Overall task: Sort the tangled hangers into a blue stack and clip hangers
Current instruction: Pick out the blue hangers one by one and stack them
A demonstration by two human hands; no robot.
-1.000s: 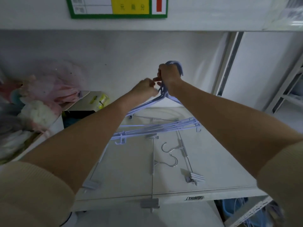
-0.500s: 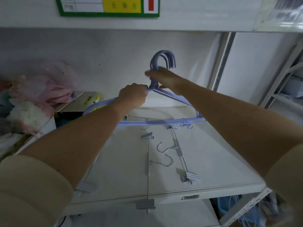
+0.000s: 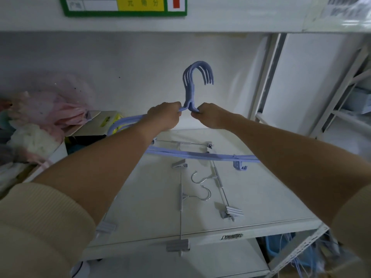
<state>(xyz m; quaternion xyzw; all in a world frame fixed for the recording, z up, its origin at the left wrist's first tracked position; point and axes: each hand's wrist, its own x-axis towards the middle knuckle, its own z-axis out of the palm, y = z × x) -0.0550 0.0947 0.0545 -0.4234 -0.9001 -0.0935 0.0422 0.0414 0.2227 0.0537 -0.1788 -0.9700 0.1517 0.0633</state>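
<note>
Both hands' grip on blue hangers (image 3: 197,77), green-framed sign (image 3: 140,5) reading 元角分

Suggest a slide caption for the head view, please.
Both hands, left hand and right hand, hold blue hangers upright above clip hangers on the shelf.

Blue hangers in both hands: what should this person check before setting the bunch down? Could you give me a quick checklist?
1. Left hand grips the blue hangers: ok.
2. Right hand grips them too: ok.
3. Hooks line up together: ok.
4. Bunch is free of the clip hangers lying below: cannot tell, the bars cross over them.
5. Bare spot on the table for the stack: ok, at right.
</note>
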